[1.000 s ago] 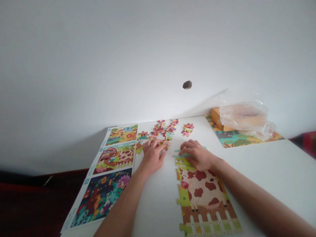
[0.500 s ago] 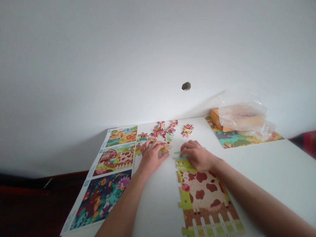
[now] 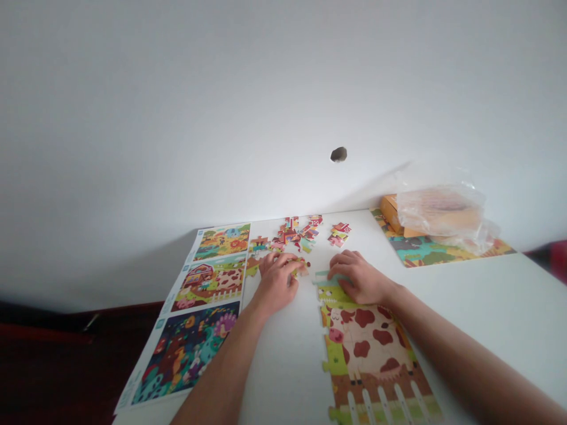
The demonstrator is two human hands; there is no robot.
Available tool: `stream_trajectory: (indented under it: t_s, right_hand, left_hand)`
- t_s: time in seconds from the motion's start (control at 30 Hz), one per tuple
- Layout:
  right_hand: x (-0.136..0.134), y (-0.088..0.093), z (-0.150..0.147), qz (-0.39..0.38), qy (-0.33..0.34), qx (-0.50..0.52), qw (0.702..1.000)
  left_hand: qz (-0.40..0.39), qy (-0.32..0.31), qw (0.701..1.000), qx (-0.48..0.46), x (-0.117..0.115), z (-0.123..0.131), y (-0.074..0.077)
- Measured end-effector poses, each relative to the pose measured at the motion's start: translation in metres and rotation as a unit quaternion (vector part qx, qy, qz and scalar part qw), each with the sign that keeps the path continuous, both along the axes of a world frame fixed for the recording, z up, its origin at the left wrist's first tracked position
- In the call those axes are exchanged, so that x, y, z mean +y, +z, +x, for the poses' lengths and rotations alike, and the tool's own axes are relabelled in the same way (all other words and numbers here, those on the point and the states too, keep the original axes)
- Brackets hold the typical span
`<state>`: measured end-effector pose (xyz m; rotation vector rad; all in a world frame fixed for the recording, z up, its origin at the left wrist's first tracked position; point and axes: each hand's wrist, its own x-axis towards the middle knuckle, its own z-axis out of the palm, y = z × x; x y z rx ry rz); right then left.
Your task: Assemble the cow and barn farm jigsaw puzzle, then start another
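A partly assembled jigsaw puzzle (image 3: 367, 336) with a brown-spotted cow and a white fence lies at the front right. My right hand (image 3: 361, 277) rests on its far end, fingers curled at the pale blue sky pieces; the fingertips are partly hidden. To the left, my left hand (image 3: 278, 280) is closed over a small puzzle piece (image 3: 302, 268), its fingers bent and the thumb near them. Just beyond that hand lie several loose puzzle pieces (image 3: 290, 233), with a smaller red-and-pink cluster (image 3: 340, 234) to their right.
A sheet with three printed pictures (image 3: 215, 283) lies along the table's left edge. At the back right, a clear plastic bag (image 3: 443, 206) and an orange box (image 3: 390, 212) sit on a colourful picture board (image 3: 425, 255). A white wall (image 3: 266, 118) with a hole stands behind.
My left hand's fingers have drawn closer together, and the piece at its fingertips has shifted and turned slightly. My right hand stays at the puzzle's far end. The whole view has shifted a little.
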<state>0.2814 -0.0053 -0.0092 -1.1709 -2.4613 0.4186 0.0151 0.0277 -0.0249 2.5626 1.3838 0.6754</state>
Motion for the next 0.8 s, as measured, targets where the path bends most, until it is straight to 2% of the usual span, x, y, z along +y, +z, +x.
stream_trajectory:
  t_s: [0.2,0.33,0.43,0.6,0.8]
  right_hand:
    - [0.000,-0.004,0.001,0.006,-0.019,-0.002,1.000]
    - [0.005,-0.014,0.004,0.037,-0.130,-0.021,0.991]
    - [0.010,-0.019,0.006,0.038,-0.203,-0.044,0.978]
    - [0.011,-0.019,0.005,0.036,-0.204,-0.053,0.977]
    - [0.011,-0.019,0.005,0.049,-0.192,-0.038,0.979]
  left_hand:
    - [0.016,0.022,1.000,-0.016,0.003,-0.001,-0.007]
    - [0.021,0.003,0.999,-0.034,0.003,0.000,-0.005]
    - [0.012,-0.049,0.998,-0.043,0.000,0.002,-0.001]
    - [0.000,-0.140,0.989,-0.054,-0.008,0.007,0.005]
    - [-0.011,-0.174,0.984,-0.036,-0.012,0.009,0.009]
